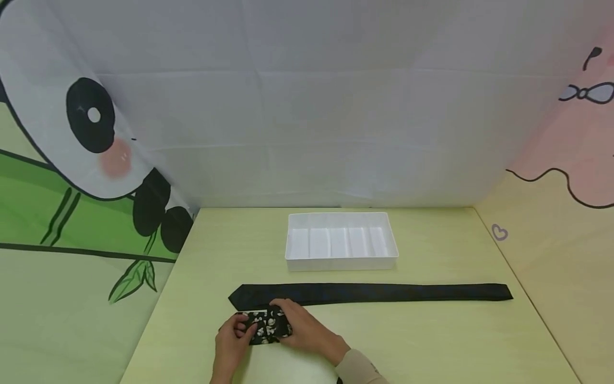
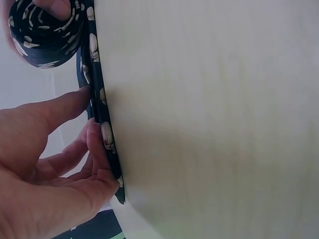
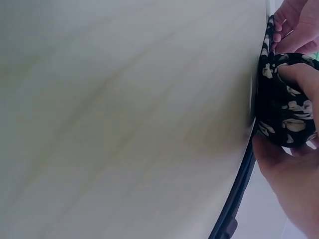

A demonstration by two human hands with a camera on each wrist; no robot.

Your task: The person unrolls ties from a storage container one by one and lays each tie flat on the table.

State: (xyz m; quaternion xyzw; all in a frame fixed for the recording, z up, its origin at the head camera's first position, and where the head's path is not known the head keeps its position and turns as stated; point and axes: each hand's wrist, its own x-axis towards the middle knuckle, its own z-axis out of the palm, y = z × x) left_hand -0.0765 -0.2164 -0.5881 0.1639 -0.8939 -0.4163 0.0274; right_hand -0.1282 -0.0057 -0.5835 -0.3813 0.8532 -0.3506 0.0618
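Note:
A black necktie with a white floral print is wound into a roll, and a flat length of it runs out to the left. My right hand grips the roll, with thumb and fingers around its sides. In the right wrist view the coiled part sits at the table surface. My left hand holds the flat length near its end, fingertips at its edges. The left wrist view shows the spiral of the roll end-on. Just beyond both hands, a plain dark necktie lies stretched out flat.
Behind the dark tie stands a white tray split into several compartments. All of this is on a pale yellow table. A white cloth wall rises at the back, with printed cartoon panels at the left and right.

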